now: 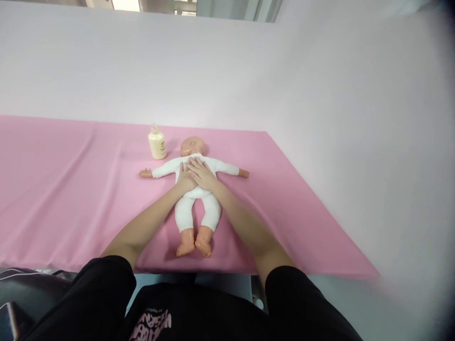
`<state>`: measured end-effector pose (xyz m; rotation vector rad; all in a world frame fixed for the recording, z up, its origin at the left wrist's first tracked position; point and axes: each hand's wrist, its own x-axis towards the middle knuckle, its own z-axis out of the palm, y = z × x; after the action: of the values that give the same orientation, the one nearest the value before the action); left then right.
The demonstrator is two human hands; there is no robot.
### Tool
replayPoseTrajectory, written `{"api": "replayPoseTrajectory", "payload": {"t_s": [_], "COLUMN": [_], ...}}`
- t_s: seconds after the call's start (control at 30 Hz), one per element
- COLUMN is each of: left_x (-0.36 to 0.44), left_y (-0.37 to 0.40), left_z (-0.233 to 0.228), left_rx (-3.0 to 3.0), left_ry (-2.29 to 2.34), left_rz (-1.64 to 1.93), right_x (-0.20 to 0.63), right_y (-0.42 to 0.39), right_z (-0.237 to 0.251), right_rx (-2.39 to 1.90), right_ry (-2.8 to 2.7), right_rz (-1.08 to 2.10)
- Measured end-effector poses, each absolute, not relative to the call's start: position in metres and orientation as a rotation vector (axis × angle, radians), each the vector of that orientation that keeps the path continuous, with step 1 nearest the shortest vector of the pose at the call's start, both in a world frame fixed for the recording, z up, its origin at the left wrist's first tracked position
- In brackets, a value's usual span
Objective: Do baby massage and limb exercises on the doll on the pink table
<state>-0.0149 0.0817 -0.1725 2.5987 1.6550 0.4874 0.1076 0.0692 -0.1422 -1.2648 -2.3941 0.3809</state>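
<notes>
A baby doll point(194, 208) in a white suit lies on its back on a pink sheet point(71, 189), arms spread, head away from me. My left hand point(185, 180) rests flat on the doll's chest. My right hand point(201, 173) lies flat beside it, overlapping the left hand's fingers. Neither hand grips anything. A small cream lotion bottle point(157, 143) stands upright just left of the doll's head.
The pink sheet covers a wide white surface point(320, 94) that runs on behind and to the right. A phone point(7, 322) shows at the bottom left. My black sleeves fill the bottom edge.
</notes>
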Motion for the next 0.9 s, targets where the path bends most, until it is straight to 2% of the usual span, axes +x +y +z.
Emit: {"api": "replayPoseTrajectory", "payload": {"t_s": [0.27,0.63,0.73,0.9], "left_x": [-0.02,-0.018,-0.019,-0.021], "left_y": [0.069,0.076,0.076,0.076], "left_z": [-0.149,-0.153,-0.152,-0.156], "left_rx": [2.448,2.231,2.216,2.341], "left_ry": [1.632,1.874,1.881,1.827], "left_rz": [0.509,0.702,0.672,0.61], "right_x": [0.11,0.114,0.114,0.114], "right_y": [0.083,0.057,0.037,0.019], "right_z": [-0.15,-0.159,-0.16,-0.157], "right_rx": [-1.541,-1.908,-1.842,-1.414], "right_ry": [-2.185,-2.029,-2.109,-2.392], "right_rz": [0.329,0.365,0.294,0.18]}}
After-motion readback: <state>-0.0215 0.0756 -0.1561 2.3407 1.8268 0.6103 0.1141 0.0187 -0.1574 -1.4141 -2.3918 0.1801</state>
